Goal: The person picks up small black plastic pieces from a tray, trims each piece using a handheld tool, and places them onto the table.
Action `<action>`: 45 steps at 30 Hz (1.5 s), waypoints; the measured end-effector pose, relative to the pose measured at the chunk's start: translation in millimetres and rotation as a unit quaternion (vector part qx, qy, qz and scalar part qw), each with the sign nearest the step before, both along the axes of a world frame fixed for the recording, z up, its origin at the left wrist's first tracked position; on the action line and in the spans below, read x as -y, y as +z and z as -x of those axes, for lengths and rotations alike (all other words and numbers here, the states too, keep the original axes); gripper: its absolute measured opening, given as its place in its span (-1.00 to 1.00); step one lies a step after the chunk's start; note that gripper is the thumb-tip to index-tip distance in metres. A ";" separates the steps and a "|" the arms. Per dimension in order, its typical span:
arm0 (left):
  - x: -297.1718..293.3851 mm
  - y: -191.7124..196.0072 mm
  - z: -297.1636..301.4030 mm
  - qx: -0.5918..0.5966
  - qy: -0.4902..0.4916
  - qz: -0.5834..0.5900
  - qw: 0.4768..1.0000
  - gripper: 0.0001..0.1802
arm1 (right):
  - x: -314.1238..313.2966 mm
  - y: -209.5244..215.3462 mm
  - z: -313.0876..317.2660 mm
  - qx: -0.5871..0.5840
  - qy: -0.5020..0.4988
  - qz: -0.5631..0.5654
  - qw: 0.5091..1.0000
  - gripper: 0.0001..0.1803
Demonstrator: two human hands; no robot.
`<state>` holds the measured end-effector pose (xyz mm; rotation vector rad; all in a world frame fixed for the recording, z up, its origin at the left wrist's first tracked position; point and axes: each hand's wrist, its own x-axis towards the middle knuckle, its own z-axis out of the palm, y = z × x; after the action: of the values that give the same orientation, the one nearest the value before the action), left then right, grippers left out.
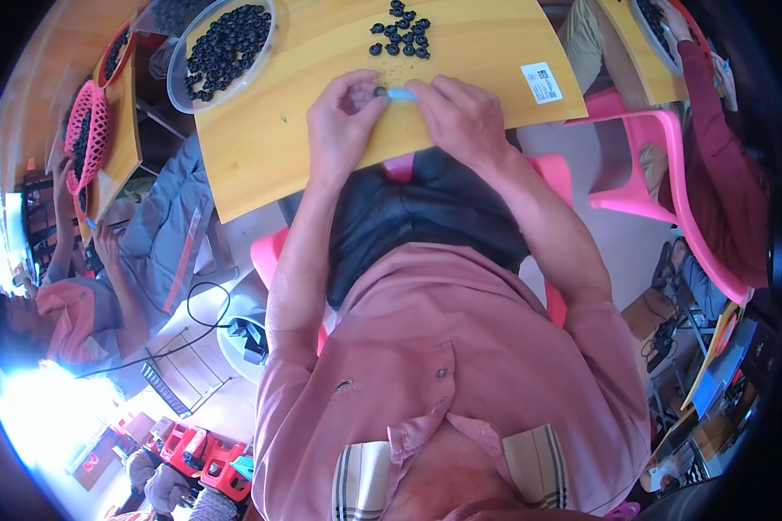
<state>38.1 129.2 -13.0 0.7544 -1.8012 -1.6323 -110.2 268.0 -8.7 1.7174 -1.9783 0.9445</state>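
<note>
Above the near part of the wooden table [269, 156], my left hand [341, 122] pinches a small dark round part [380, 90] between thumb and forefinger. My right hand [460, 117] grips a slim light-blue tool [400, 94], whose tip points left at that part. The tool's working end is too small to make out. Just beyond my hands lies a loose group of small black round parts [400, 36], with fine dark crumbs on the wood beside them. At the far left, a clear round tub [179, 87] holds a heap of similar black parts.
A white printed label [541, 82] is stuck on the table at the right. One person sits to the left by a pink basket [102, 135]. Another person in a dark red sleeve [712, 122] works at the far right, by a pink chair [643, 156].
</note>
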 end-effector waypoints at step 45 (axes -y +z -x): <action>120.2 77.1 -39.5 0.092 0.261 0.525 0.805 -0.67 | -1.6 0.9 7.2 0.049 -0.050 -0.025 0.997 -0.82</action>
<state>77.7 8.9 64.0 0.7478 -1.9974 -0.0875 -117.4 269.6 -7.8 1.6096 -2.1471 0.9693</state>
